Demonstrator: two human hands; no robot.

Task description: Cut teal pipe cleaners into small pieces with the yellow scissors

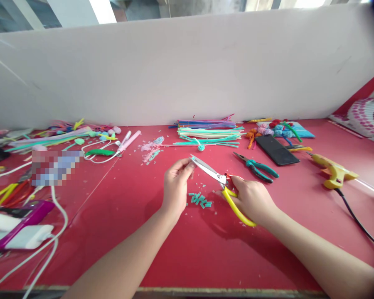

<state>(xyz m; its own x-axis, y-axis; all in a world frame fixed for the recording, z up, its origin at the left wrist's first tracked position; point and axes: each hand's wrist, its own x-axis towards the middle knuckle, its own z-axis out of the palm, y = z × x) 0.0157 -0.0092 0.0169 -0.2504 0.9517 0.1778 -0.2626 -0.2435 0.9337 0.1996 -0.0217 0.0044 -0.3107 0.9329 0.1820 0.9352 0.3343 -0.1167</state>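
Note:
My right hand grips a pair of scissors with yellow and red handles. Their blades point up and left to the fingertips of my left hand. That hand is closed in a pinch, with a tiny bit of teal showing at the tips; the fingers hide most of it. Below the blades, several short teal cut pieces lie in a loose heap on the red table. A teal pompom on a pale stem rests just beyond my hands.
Bundled pipe cleaners lie along the white partition. On the right are teal-handled pliers, a black phone and a yellow glue gun with its cord. White cables and a pink hair straightener occupy the left.

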